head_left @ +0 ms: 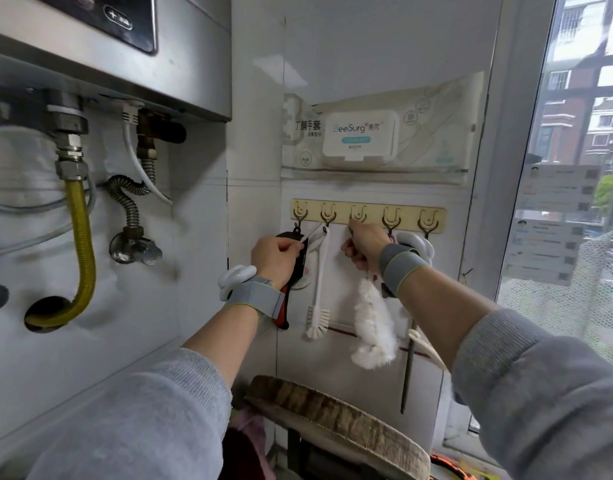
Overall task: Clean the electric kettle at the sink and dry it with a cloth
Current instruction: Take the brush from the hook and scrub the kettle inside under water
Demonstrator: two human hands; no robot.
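sleeves (152, 420): grey knit | wristbands (255, 299): grey, green-edged | white wrist devices (236, 277)

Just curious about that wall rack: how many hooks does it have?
5, in one row along the hook rack: far left, second, the middle one at the right hand, fourth, far right.

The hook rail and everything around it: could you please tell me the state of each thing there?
Hook rail: fixed to the wall, five hooks.
White brush: hanging from the second hook by its loop.
Left hand: pinching the brush's loop.
Fluffy white duster: hanging below the right hand.
Right hand: fingers curled round the duster's top at the third hook.
Wipes pack: lid closed.
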